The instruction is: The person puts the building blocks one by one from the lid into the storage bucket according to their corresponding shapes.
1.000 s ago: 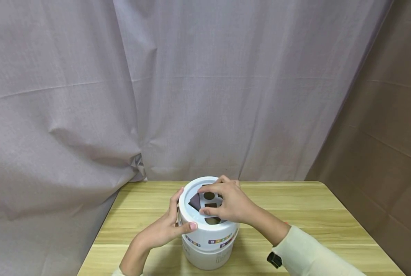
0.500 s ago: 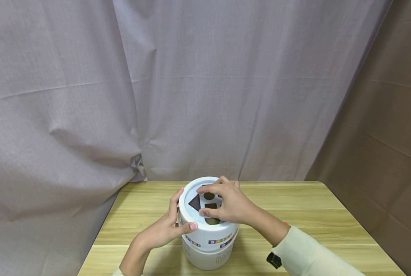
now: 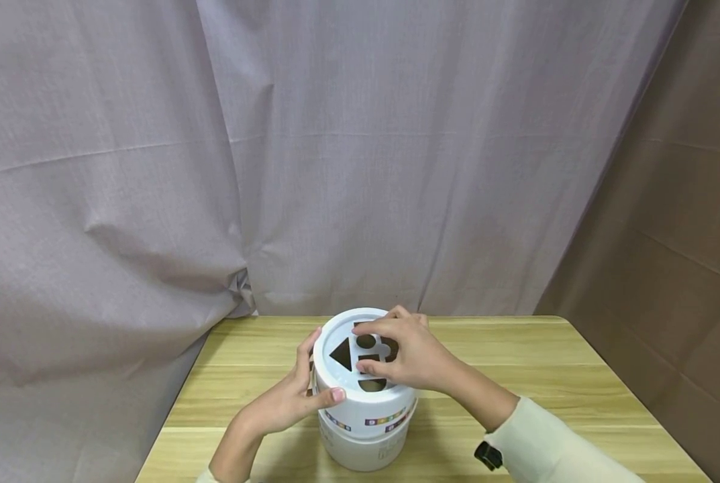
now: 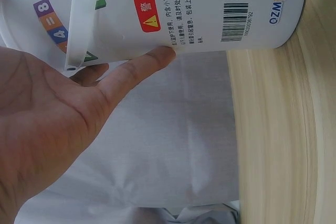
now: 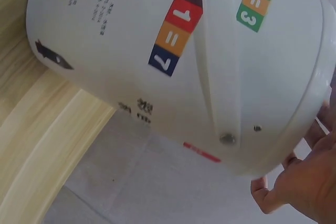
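Note:
A white shape-sorter bucket (image 3: 362, 453) stands on the table, its lid (image 3: 343, 380) cut with several holes, including a triangular hole (image 3: 343, 355), a round one and a square one. My left hand (image 3: 290, 396) holds the bucket's left side near the top, thumb at the front of the rim. In the left wrist view, a finger of that left hand (image 4: 58, 114) lies along the printed wall. Over the lid's right part is my right hand (image 3: 417, 359), thumb and index finger spread apart with nothing between them. Its other fingers reach the far right rim and cover some holes.
The bucket's white handle (image 5: 220, 61) hangs across its side, beside coloured number stickers (image 5: 178, 22). Wooden table (image 3: 517, 376) extends around the bucket. A grey curtain (image 3: 360, 168) hangs behind, and a brown one (image 3: 667, 235) on the right.
The dark triangular block between my right thumb and index finger has dropped through the triangular hole out of sight. My right hand has shifted slightly right; the left hand stays put.

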Available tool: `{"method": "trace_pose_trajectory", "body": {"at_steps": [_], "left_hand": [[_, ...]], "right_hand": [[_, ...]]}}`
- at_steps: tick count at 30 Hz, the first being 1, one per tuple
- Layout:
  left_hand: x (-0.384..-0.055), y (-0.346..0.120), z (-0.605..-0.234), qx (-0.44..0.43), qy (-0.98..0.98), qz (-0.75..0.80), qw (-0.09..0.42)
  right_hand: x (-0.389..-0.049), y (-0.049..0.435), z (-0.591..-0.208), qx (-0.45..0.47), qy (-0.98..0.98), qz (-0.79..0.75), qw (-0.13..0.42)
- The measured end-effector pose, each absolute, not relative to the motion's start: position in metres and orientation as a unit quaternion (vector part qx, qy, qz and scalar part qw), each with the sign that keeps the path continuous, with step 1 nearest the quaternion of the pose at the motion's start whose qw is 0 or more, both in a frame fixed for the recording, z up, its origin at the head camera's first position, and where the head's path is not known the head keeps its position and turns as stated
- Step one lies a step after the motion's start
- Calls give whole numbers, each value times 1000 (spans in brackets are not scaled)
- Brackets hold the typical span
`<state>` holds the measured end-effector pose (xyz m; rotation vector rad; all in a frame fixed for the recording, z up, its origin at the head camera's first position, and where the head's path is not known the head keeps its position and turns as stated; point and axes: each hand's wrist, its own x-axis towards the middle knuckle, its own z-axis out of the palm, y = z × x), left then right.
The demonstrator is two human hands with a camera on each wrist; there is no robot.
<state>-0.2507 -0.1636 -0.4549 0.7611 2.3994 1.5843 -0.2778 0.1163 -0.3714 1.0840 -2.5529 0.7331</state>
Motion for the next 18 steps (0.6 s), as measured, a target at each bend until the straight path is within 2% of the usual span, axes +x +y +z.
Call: {"method": "trace_pose_trajectory", "body": {"at_steps": [18], "left_hand": [[-252, -165, -456, 254, 805, 531, 78]], "right_hand": [[-269, 196, -369, 313, -892, 260, 195]]}}
